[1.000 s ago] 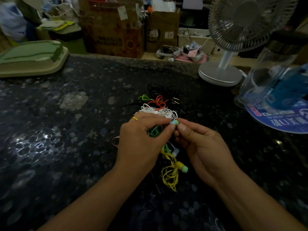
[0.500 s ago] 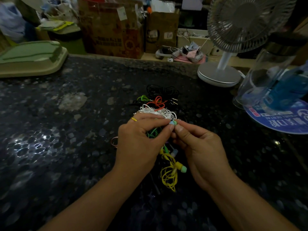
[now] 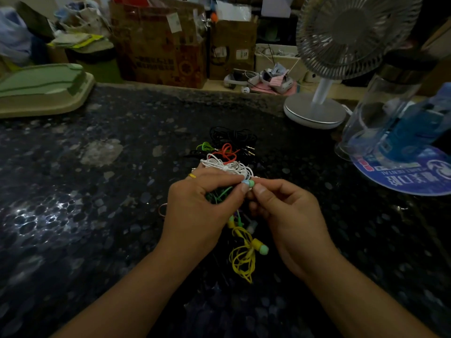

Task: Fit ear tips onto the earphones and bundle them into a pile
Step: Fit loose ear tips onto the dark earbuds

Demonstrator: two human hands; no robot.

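Both hands meet over the dark speckled table (image 3: 97, 215). My left hand (image 3: 200, 206) pinches an earbud with a mint-green ear tip (image 3: 249, 183) between thumb and forefinger, and green cable (image 3: 220, 195) shows under its fingers. My right hand (image 3: 290, 218) pinches the same ear tip from the right. A yellow earphone (image 3: 244, 254) with a mint tip lies below the hands, its cable coiled. Behind the hands lies a pile of bundled earphones: white (image 3: 224, 165), orange (image 3: 225, 152), green (image 3: 205, 146) and black (image 3: 231, 135).
A white desk fan (image 3: 317, 111) stands at the back right. A clear jar (image 3: 380, 106) and a blue-printed package (image 3: 415, 172) sit at the right edge. A green and beige lidded box (image 3: 41, 89) rests at the back left. Cardboard boxes (image 3: 161, 45) line the far side.
Both hands have kept their pinch on the mint ear tip and barely shifted. The view has moved slightly.
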